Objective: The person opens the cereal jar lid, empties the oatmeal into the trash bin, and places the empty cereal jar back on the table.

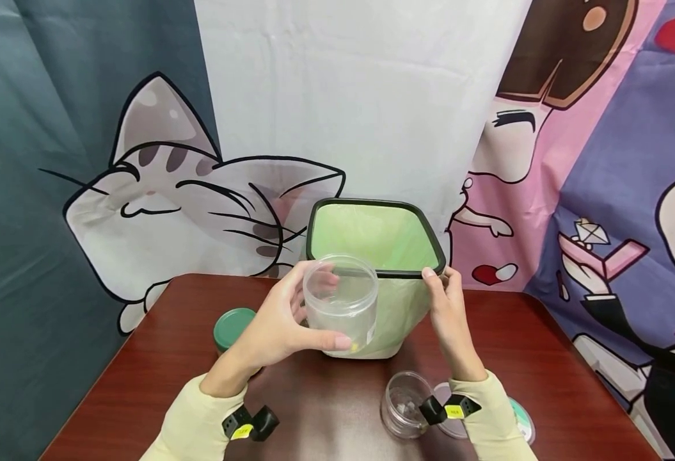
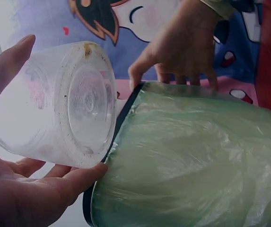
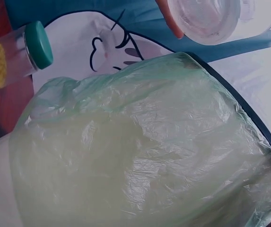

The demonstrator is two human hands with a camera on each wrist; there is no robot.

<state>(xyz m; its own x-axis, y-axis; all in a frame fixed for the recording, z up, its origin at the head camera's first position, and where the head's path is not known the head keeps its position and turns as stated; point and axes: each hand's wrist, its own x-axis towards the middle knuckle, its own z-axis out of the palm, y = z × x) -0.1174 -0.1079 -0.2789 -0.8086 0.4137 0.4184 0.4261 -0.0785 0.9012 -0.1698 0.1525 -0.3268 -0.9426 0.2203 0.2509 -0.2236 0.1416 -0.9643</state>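
Observation:
A clear plastic jar (image 1: pixel 340 304) without a lid is held in my left hand (image 1: pixel 270 326), thumb on the near side and fingers behind it. The jar is before the front rim of a trash bin (image 1: pixel 409 307), and a small yellow bit shows low in it. Specks mark the jar's base (image 2: pixel 89 104) in the left wrist view. A pale green bag lines the bin and is folded over its outside, under a black rim frame (image 1: pixel 372 201). My right hand (image 1: pixel 449 314) grips the rim at the right front corner, thumb on top, fingers partly hidden.
On the brown table (image 1: pixel 314 410), a green-lidded jar (image 1: pixel 235 328) with yellow contents stands left of the bin. An uncovered clear jar (image 1: pixel 404 406) with small pale bits is in front, beside two lids partly hidden by my right forearm. A printed cloth (image 1: pixel 360 96) hangs behind.

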